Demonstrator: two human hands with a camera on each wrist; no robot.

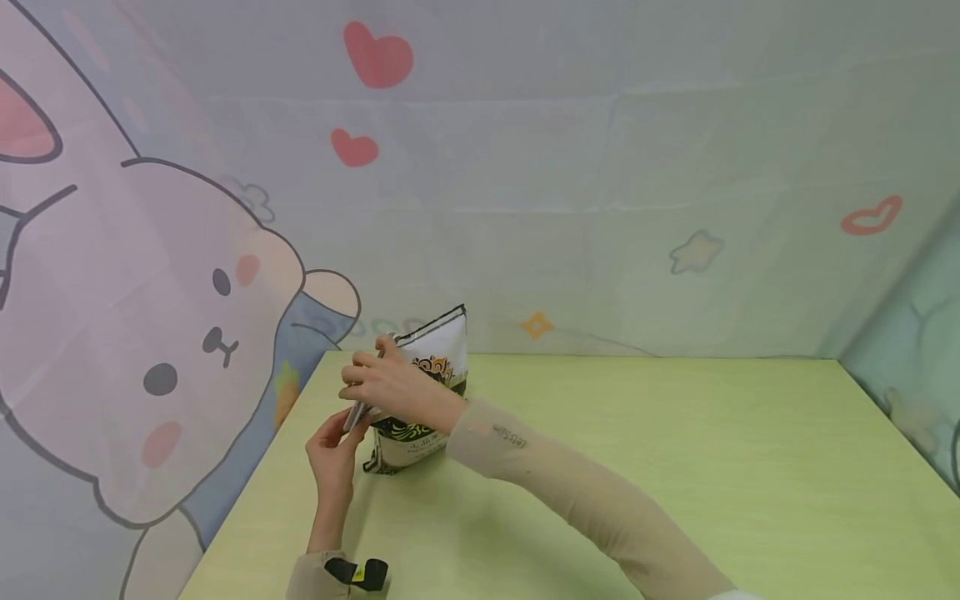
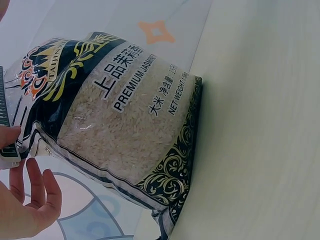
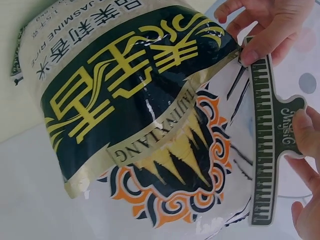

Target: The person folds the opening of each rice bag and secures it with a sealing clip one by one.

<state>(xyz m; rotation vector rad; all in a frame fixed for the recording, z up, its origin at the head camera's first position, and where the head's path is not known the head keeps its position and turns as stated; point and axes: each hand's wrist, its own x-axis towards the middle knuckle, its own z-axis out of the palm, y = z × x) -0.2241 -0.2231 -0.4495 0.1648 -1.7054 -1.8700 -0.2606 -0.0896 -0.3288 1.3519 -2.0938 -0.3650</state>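
Note:
A plastic bag of jasmine rice (image 1: 420, 437) stands on the table, its printed front dark green, gold and orange. Along one edge of the bag (image 3: 150, 125) lies a flat bag clip (image 3: 262, 145) with a piano-key pattern and the word "Music". My right hand (image 1: 405, 387) reaches across the bag; in the right wrist view its thumb and fingers pinch the clip's handle. At the clip's lower end my left hand (image 1: 333, 450) pinches between thumb and finger, close to the bag's edge. The left wrist view shows this hand (image 2: 30, 205) with its other fingers loosely bent.
The pale green table (image 1: 675, 467) reaches out to the right of the bag. Behind it hangs a backdrop (image 1: 562, 167) printed with hearts, stars and a large rabbit. A black strap (image 1: 360, 573) sits at the left cuff.

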